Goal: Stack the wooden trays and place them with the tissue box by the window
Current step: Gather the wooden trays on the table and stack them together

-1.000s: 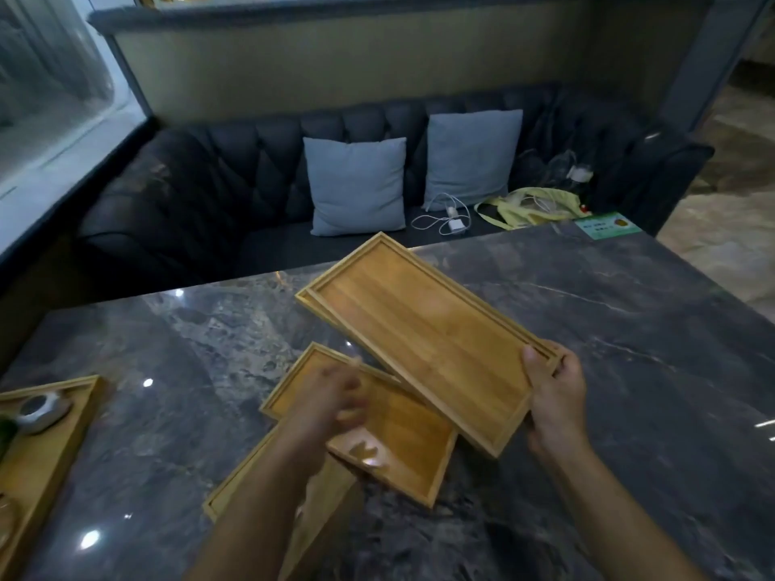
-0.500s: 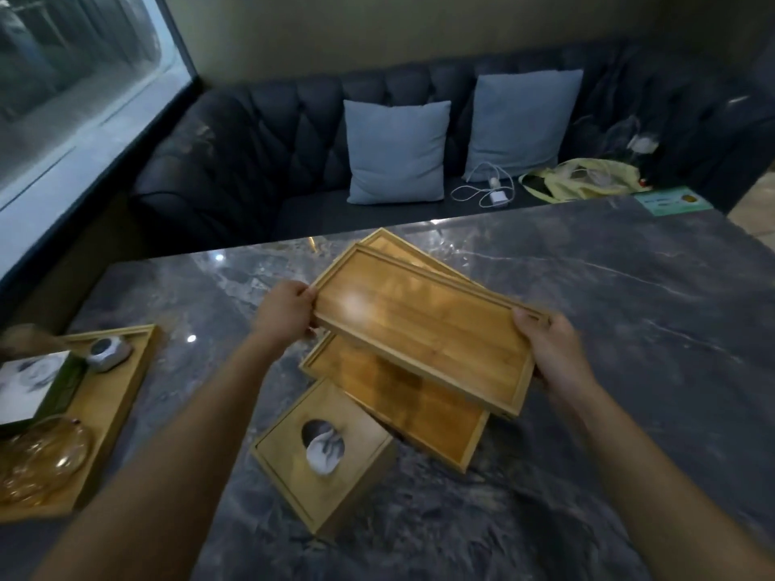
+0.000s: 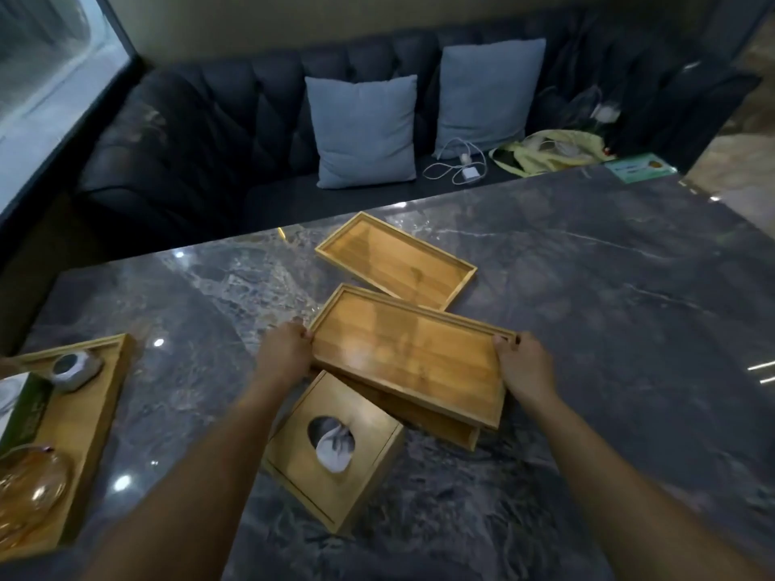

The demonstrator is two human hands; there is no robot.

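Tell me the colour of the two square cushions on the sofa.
Both square fabric cushions on the dark tufted sofa are pale grey-blue, seen in the head view.

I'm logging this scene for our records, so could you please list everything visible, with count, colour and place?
Wooden trays: three, tan; one held over another, one beyond.
Tissue box: one, wooden, near table centre.
Table: one, dark grey marble.
Side tray: one, wooden, holding items, table's left edge.
Sofa: one, black, behind table.
Cushions: two, light blue, on sofa.
Charger cable: one, white, on sofa.
Left hand: grips top tray's left end.
Right hand: grips its right end.
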